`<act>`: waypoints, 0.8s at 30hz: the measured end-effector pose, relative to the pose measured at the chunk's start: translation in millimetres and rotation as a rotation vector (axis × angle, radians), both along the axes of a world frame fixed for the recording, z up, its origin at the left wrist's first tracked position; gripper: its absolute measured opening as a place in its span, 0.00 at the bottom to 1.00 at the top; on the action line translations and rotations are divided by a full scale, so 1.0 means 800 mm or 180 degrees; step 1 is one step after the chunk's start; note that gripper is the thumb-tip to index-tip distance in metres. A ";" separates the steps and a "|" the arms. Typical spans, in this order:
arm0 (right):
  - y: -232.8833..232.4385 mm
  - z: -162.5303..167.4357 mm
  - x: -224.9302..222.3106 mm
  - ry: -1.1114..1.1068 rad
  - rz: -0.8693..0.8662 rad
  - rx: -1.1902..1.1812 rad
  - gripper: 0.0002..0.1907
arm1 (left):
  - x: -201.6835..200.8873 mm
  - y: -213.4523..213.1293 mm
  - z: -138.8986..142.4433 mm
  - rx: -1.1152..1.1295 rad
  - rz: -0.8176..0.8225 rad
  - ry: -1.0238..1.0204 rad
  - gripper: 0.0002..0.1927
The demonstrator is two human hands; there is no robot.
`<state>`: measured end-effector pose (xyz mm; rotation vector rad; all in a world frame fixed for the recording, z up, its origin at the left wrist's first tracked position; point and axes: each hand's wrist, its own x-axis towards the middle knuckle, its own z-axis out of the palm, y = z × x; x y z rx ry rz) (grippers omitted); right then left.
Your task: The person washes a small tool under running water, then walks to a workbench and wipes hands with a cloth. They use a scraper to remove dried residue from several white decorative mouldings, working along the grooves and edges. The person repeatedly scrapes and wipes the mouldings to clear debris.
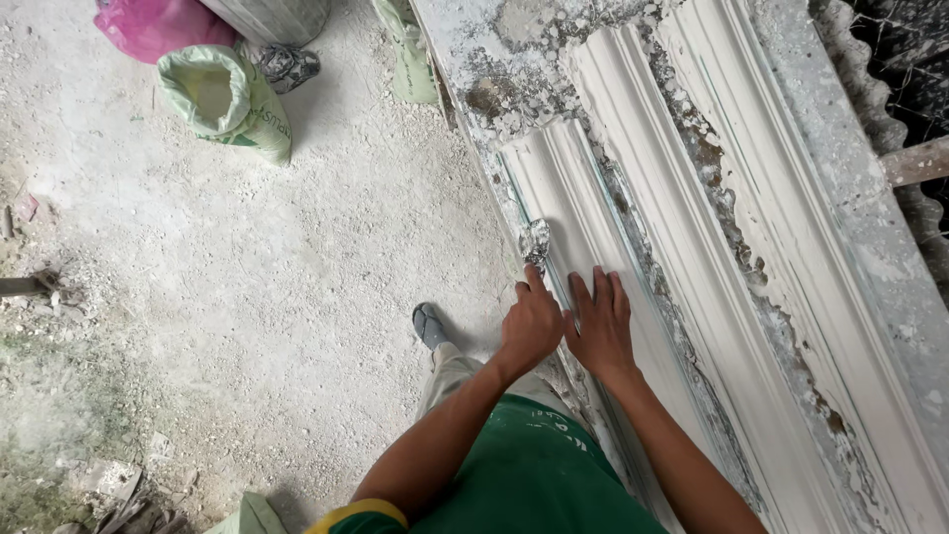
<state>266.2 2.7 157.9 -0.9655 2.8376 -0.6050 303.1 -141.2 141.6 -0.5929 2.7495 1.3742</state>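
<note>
A long white plaster cornice moulding (568, 198) lies on a plaster-crusted workbench (850, 227), with a second, longer moulding (712, 198) beside it to the right. My left hand (531, 326) is shut on a small metal scraper (535, 240) whose plaster-caked blade rests on the near edge of the nearer moulding. My right hand (600, 326) lies flat, fingers spread, on the moulding's surface right beside the left hand. I wear a green shirt, and my foot (429, 324) shows on the floor below.
The floor (297, 257) left of the bench is dusty with plaster crumbs. A green sack (232, 99) and a pink bag (148, 25) stand at the top left. Debris lies at the bottom left. A wooden bar (914, 161) and wire mesh are at the far right.
</note>
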 end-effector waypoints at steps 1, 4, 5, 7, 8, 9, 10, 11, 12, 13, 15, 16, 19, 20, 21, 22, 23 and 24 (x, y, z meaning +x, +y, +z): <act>-0.001 -0.001 0.000 -0.0054 -0.0010 0.0019 0.33 | 0.003 0.002 -0.010 0.0013 -0.0105 0.0028 0.49; -0.001 -0.001 0.000 -0.0202 -0.0028 0.0066 0.33 | -0.052 -0.048 -0.041 -0.0537 0.0172 0.0071 0.32; -0.001 -0.001 0.000 -0.0214 -0.0049 0.0053 0.33 | -0.076 -0.080 -0.049 -0.0641 0.0101 0.0244 0.29; -0.002 0.000 0.001 -0.0227 -0.0067 0.0037 0.33 | -0.100 -0.106 -0.063 -0.0650 0.0305 0.0720 0.31; -0.002 0.001 0.001 -0.0229 -0.0045 0.0038 0.33 | -0.100 -0.108 -0.062 -0.0639 0.0421 0.0941 0.32; -0.003 0.001 0.001 -0.0214 -0.0014 0.0028 0.33 | -0.094 -0.101 -0.067 -0.0257 0.0345 0.0671 0.31; -0.004 0.001 0.001 -0.0170 -0.0005 0.0016 0.33 | -0.076 -0.085 -0.077 0.0112 0.0259 0.0407 0.30; -0.005 0.000 0.000 -0.0143 -0.0005 0.0007 0.33 | -0.044 -0.054 -0.080 -0.0075 0.0173 0.0744 0.31; -0.005 -0.001 0.000 -0.0128 -0.0012 0.0006 0.33 | -0.016 -0.025 -0.080 -0.0254 0.0075 0.1067 0.32; -0.006 -0.002 0.000 -0.0088 -0.0014 -0.0015 0.33 | -0.006 -0.012 -0.078 -0.0320 0.0149 0.1106 0.32; -0.007 -0.004 0.001 -0.0028 0.0001 -0.0031 0.33 | 0.003 0.003 -0.068 -0.0426 0.0314 0.1166 0.33; -0.008 -0.006 0.001 -0.0086 -0.0030 0.0003 0.34 | -0.010 -0.007 -0.062 -0.0390 0.0380 0.1113 0.32; -0.008 -0.008 0.002 -0.0180 -0.0102 0.0043 0.35 | -0.088 -0.081 -0.043 0.0693 0.0637 0.0002 0.29; -0.008 -0.009 0.003 -0.0152 -0.0112 0.0021 0.34 | -0.097 -0.088 -0.039 0.0955 0.0715 -0.0249 0.28; -0.007 -0.009 0.002 -0.0140 -0.0119 0.0012 0.34 | -0.097 -0.086 -0.037 0.1015 0.0736 -0.0247 0.28; -0.005 -0.010 0.002 -0.0123 -0.0108 -0.0024 0.35 | -0.097 -0.085 -0.036 0.0857 0.0764 -0.0099 0.28; -0.004 -0.011 0.001 -0.0088 -0.0091 -0.0071 0.35 | -0.082 -0.070 -0.037 0.0458 0.0677 0.0650 0.28; -0.005 -0.013 -0.001 -0.0047 -0.0072 -0.0132 0.36 | -0.060 -0.046 -0.040 0.0043 0.0552 0.1399 0.28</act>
